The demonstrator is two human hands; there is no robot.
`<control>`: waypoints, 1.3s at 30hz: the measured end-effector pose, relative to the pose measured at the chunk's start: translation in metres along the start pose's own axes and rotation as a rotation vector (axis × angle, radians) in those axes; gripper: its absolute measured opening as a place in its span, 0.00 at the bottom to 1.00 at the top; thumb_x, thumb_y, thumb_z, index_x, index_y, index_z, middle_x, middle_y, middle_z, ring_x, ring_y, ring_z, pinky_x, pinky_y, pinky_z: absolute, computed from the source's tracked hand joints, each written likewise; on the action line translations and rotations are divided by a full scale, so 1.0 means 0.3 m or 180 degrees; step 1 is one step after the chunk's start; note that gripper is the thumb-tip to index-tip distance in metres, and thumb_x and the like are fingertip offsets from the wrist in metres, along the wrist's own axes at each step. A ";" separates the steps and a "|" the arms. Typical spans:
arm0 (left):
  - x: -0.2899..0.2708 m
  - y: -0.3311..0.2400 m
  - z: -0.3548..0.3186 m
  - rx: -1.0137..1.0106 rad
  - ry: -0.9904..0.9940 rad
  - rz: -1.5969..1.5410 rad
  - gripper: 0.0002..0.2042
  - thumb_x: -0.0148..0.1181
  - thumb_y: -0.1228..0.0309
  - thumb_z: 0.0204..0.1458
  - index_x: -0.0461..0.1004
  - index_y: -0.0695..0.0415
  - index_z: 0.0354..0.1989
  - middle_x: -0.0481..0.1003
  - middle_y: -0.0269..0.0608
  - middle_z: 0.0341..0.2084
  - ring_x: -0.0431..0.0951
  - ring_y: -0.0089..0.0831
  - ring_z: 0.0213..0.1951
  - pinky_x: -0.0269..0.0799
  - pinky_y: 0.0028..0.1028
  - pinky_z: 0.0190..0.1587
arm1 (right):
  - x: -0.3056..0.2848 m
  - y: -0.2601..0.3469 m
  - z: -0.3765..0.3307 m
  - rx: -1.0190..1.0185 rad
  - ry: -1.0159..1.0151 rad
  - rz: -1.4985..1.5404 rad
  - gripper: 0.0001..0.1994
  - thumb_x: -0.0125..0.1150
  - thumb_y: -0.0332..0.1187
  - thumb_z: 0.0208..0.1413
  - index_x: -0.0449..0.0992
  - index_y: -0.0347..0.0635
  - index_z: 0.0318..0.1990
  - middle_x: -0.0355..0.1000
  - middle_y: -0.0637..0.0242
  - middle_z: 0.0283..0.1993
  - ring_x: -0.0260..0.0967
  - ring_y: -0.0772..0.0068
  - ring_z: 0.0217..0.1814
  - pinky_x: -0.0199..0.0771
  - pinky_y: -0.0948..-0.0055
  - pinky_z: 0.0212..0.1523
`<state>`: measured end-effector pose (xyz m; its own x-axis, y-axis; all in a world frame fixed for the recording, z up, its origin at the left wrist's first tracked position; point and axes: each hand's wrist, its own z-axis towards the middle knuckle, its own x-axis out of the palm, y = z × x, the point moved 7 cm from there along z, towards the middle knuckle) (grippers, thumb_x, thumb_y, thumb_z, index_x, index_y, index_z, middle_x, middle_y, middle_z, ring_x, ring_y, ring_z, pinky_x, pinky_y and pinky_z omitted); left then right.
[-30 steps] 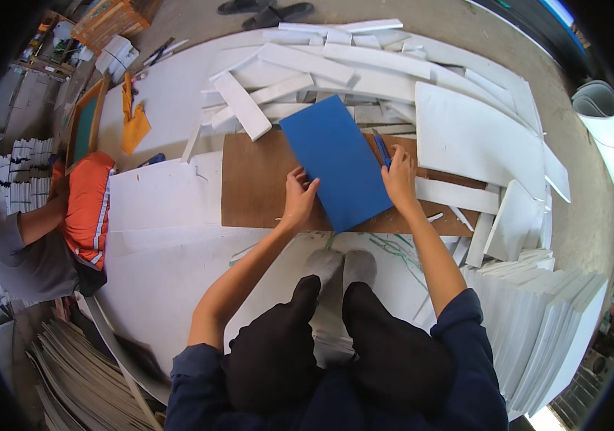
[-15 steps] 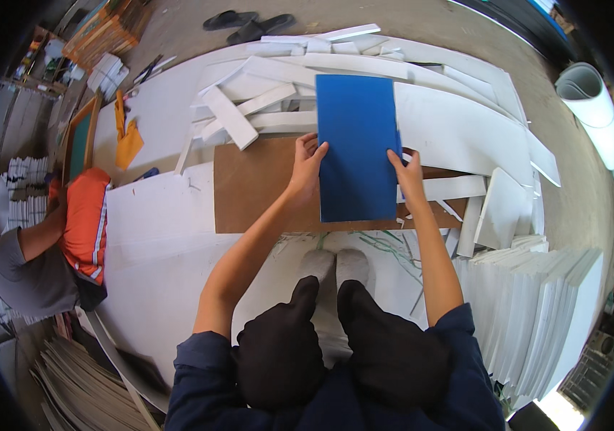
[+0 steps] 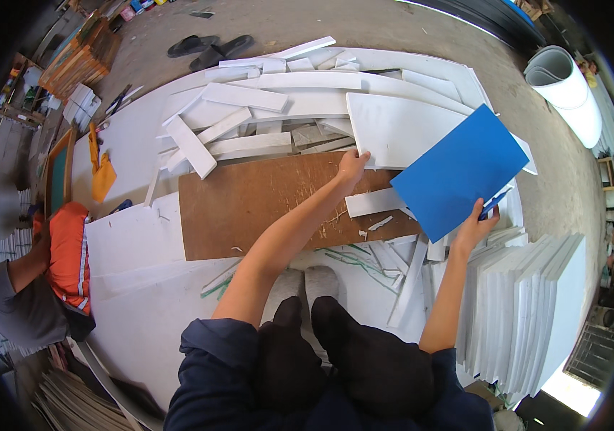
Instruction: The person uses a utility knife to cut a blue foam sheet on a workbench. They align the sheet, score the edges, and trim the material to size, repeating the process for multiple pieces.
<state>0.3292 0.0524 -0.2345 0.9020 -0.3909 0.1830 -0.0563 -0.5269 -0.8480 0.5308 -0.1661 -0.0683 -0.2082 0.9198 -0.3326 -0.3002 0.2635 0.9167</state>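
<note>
A seated person's right hand (image 3: 473,228) grips a tilted blue sheet (image 3: 459,171) and a blue pen, while the left hand (image 3: 352,167) rests open-fingered at the brown board's (image 3: 264,205) far edge.

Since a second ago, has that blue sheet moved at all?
Yes. The blue sheet has swung off the brown board to the person's right; only the right hand holds it now, beside the stack of white panels.

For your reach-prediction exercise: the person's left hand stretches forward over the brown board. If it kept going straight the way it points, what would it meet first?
Probably the large white foam sheet lying just beyond the brown fibreboard panel. The left hand already has its fingertips at that sheet's near edge, though height above it is unclear.
</note>
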 end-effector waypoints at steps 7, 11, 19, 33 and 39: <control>-0.398 -0.202 -0.366 0.0692 -0.0733 -0.1059 0.15 0.42 0.70 0.58 0.59 0.63 0.51 0.66 0.47 0.45 0.71 0.37 0.46 0.75 0.33 0.45 | 0.018 0.064 -0.020 0.0251 0.0127 0.1044 0.28 0.53 0.41 0.57 0.53 0.32 0.57 0.60 0.51 0.52 0.62 0.62 0.52 0.62 0.66 0.51; -0.725 -0.056 -0.605 0.0605 -0.1031 -0.0995 0.15 0.42 0.69 0.59 0.59 0.63 0.52 0.67 0.45 0.45 0.70 0.36 0.47 0.75 0.33 0.45 | 0.164 0.048 -0.152 0.0647 0.0591 0.1364 0.23 0.53 0.39 0.57 0.59 0.31 0.53 0.64 0.58 0.48 0.62 0.66 0.48 0.62 0.69 0.49; -1.143 0.191 -0.806 0.0487 -0.2163 0.1349 0.22 0.57 0.66 0.50 0.62 0.59 0.53 0.67 0.47 0.44 0.69 0.41 0.46 0.68 0.36 0.47 | 0.546 -0.074 -0.693 0.0658 0.2513 0.0146 0.16 0.50 0.35 0.58 0.66 0.32 0.48 0.66 0.59 0.45 0.63 0.67 0.45 0.62 0.70 0.47; -1.192 0.008 -0.807 0.1165 -0.4036 0.2998 0.14 0.56 0.67 0.48 0.66 0.56 0.43 0.61 0.46 0.41 0.59 0.43 0.46 0.53 0.40 0.47 | 0.834 0.054 -0.472 -0.2083 0.2510 -0.0820 0.17 0.46 0.30 0.57 0.60 0.33 0.53 0.60 0.50 0.53 0.56 0.51 0.55 0.55 0.59 0.56; -1.005 0.054 -0.880 0.1872 -0.3170 0.2709 0.18 0.55 0.71 0.48 0.65 0.58 0.48 0.62 0.47 0.44 0.59 0.44 0.48 0.53 0.41 0.50 | 0.832 0.043 -0.505 -0.2521 0.2421 -0.1587 0.17 0.45 0.28 0.57 0.58 0.32 0.53 0.60 0.49 0.53 0.54 0.49 0.56 0.55 0.58 0.55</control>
<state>-0.0567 -0.0375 -0.1721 0.6171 0.3880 -0.6846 -0.7611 0.0731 -0.6445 0.3337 0.0229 -0.1730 -0.3219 0.2909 -0.9010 -0.9361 0.0445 0.3488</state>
